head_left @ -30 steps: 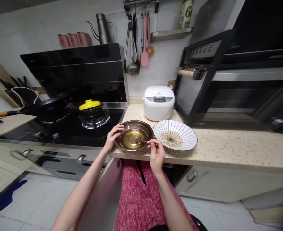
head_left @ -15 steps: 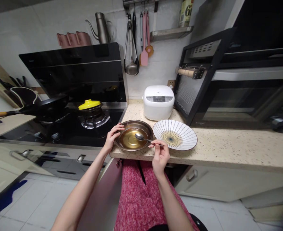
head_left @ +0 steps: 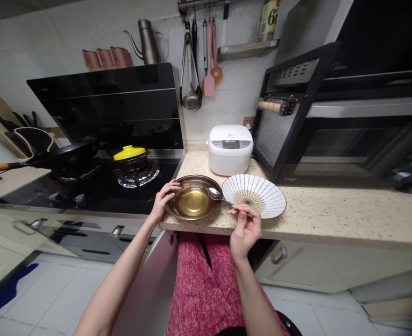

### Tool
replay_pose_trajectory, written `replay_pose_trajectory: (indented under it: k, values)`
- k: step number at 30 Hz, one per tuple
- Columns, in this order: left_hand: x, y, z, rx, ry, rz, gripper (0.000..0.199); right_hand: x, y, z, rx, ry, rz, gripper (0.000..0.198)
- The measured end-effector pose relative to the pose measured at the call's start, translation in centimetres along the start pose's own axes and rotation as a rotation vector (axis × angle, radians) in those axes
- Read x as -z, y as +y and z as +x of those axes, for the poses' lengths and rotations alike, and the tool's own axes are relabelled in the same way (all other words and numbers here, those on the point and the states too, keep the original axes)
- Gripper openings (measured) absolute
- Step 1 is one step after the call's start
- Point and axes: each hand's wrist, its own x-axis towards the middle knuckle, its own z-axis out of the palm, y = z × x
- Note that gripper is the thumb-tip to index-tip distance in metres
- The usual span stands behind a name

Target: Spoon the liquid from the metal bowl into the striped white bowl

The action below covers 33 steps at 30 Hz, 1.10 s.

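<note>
A wide metal bowl (head_left: 175, 211) stands at the counter's left end, with golden liquid (head_left: 192, 201) in its bottom. My left hand (head_left: 163, 201) grips the bowl's left rim, fingers lying over the edge. In my right hand (head_left: 246, 228), a metal spoon (head_left: 214, 193) is pinched by its handle. The spoon's head is over the right side of the bowl, near the inner wall; whether it touches the wall I cannot tell. Just right of the bowl lies a white plate with dark radiating lines (head_left: 271, 198), partly behind my right hand and the spoon handle.
A white rice cooker (head_left: 230, 154) stands behind the bowl and plate. To the left, the stove holds a pot with a yellow lid (head_left: 130, 152) and a black wok (head_left: 64, 156). A black-framed rack with an oven (head_left: 349, 149) stands right. An open cabinet door (head_left: 159, 270) is below.
My right hand has moved right, drawing the spoon from the middle of the bowl toward its right rim. My left hand stays on the bowl.
</note>
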Motion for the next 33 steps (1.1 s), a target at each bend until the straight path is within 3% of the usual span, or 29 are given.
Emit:
replay_pose_trajectory:
  k: [10,21,33]
  values:
    - [0.0,0.0,0.0,-0.005,0.0,-0.005,0.024,1.0,0.6,1.4,0.124,0.102,-0.064,0.009]
    - [0.0,-0.3,0.0,-0.003,0.006,-0.006,0.024,1.7,2.0,1.1,0.266,-0.024,-0.186,0.012]
    - [0.1,-0.2,0.0,-0.009,-0.002,0.004,0.025,1.9,1.9,1.7,0.551,-0.122,-0.338,0.02]
